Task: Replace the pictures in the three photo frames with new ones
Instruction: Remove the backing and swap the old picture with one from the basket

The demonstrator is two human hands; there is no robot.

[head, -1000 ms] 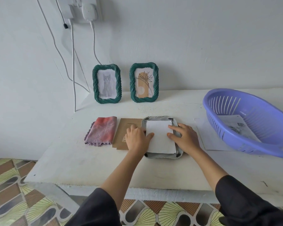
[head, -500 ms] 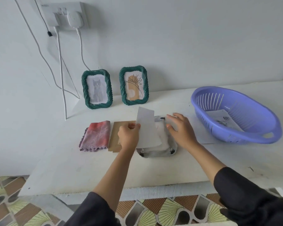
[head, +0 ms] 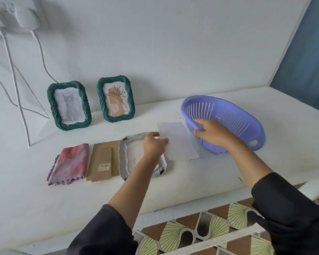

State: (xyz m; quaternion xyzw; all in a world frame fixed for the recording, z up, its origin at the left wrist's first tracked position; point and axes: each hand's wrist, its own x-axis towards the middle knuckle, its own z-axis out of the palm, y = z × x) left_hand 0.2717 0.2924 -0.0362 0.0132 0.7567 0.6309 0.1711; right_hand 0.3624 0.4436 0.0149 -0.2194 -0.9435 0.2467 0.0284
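The left hand pinches the left edge of a white sheet that lies on the surface between both hands. Under this hand lies the grey photo frame, face down. The cardboard backing and a pink cloth are to its left. The right hand grips the purple basket by its rim. Beyond the left hand, the cat frame and flower frame stand against the wall.

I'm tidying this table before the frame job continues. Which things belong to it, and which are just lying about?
Job: cat frame, plant frame, face-down grey frame, cardboard backing, white sheet pinched by the left hand, purple basket gripped by the right hand.
Lying about: folded cloth, wall charger.
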